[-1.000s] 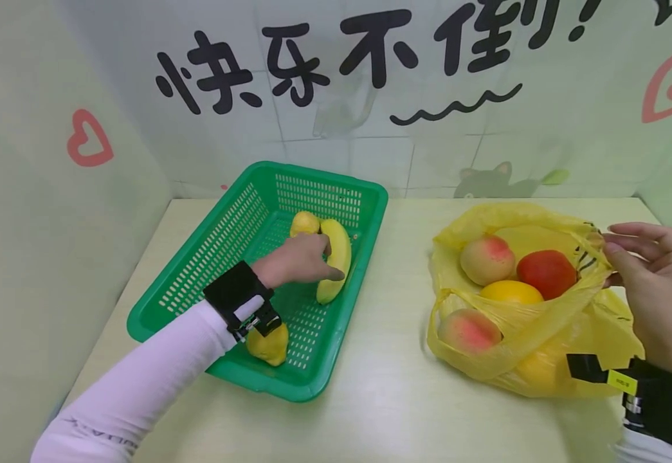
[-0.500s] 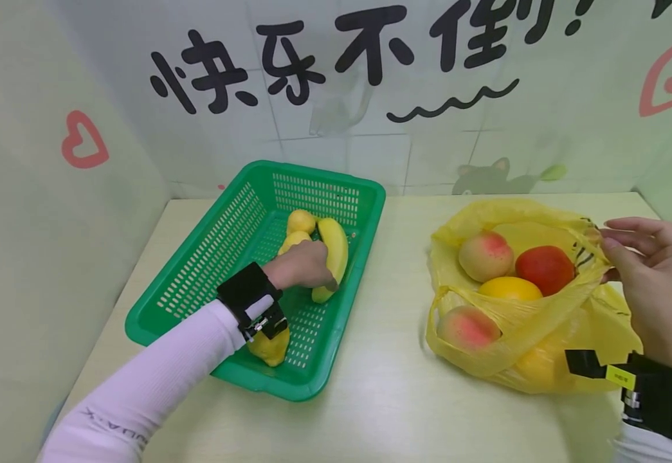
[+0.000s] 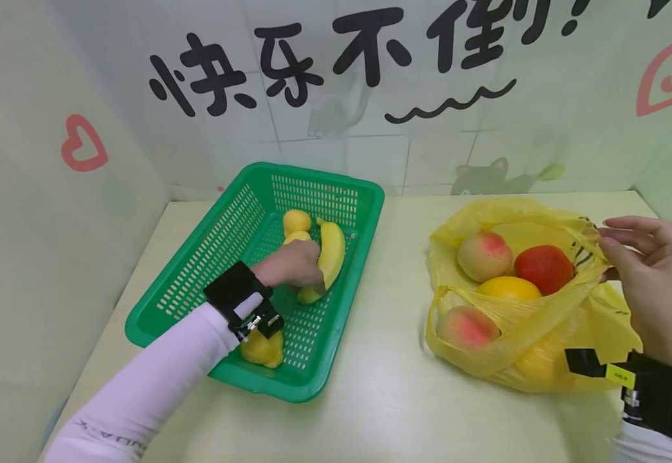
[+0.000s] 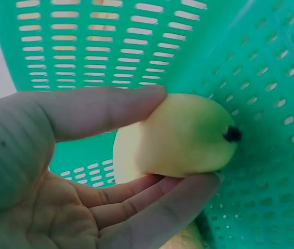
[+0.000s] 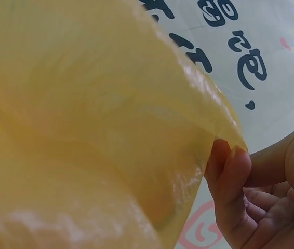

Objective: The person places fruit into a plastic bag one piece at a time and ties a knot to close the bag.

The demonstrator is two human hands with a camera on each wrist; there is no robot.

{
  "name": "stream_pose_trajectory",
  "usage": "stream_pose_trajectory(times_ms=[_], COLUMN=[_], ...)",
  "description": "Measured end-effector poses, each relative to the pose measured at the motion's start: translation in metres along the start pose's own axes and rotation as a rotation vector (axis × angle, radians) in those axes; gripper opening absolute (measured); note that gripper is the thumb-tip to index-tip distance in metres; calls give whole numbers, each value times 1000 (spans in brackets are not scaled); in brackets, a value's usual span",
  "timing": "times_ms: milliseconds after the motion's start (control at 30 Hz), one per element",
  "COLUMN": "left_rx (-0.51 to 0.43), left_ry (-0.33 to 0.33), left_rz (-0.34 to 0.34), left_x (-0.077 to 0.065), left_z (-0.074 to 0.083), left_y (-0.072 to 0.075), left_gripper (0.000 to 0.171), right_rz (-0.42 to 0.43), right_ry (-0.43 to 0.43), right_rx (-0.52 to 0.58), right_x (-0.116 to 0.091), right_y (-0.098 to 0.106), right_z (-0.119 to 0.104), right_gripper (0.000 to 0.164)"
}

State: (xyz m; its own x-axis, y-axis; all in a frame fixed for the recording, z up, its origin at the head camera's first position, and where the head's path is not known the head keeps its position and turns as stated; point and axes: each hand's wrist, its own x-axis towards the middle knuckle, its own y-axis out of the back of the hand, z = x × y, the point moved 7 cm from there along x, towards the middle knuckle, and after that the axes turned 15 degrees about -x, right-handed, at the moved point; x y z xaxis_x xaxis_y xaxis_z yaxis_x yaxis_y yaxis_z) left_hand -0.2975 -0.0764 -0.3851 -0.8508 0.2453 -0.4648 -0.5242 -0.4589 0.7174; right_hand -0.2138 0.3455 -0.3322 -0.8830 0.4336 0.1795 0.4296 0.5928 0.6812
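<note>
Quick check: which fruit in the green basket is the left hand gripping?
The banana, its dark-tipped end between thumb and fingers of the left hand. It alone is long and curved; the other fruits visible in the basket are shorter and rounder.

The banana is yellow, turning green toward its black tip, and the basket is green with rows of slots. The translucent yellow bag carries black marks; pale peaches blush pink. Black lettering and pink-red heart outlines pattern the whitish wall.
</note>
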Motion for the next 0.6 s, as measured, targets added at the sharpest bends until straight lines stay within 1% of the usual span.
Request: stream_pose_trajectory(times_ms=[133, 233, 367, 433, 533, 567, 600], left_rx=[-36, -63, -121, -150, -189, -203, -208], left_ry=[8, -2, -12, -29, -46, -51, -54], left_rz=[-5, 0, -1, -5, 6, 10, 15], left_x=[-4, -7, -13, -17, -27, -30, -33], left_z=[-5, -9, -13, -15, -14, -13, -12], left_y=[3, 7, 14, 19, 31, 36, 40], left_gripper=[25, 28, 34, 31, 15, 20, 31], right_rz=[1, 2, 2, 0, -1, -3, -2], right_ry=[1, 3, 14, 20, 23, 21, 21], right_rx=[-4, 1, 14, 9, -6, -10, -9], right_x=[0, 1, 0, 0, 0, 0, 0], right_y=[-2, -1, -1, -1, -1, -1, -1], right_z=[1, 2, 2, 2, 2, 2, 2], right_gripper=[34, 34, 31, 31, 33, 33, 33])
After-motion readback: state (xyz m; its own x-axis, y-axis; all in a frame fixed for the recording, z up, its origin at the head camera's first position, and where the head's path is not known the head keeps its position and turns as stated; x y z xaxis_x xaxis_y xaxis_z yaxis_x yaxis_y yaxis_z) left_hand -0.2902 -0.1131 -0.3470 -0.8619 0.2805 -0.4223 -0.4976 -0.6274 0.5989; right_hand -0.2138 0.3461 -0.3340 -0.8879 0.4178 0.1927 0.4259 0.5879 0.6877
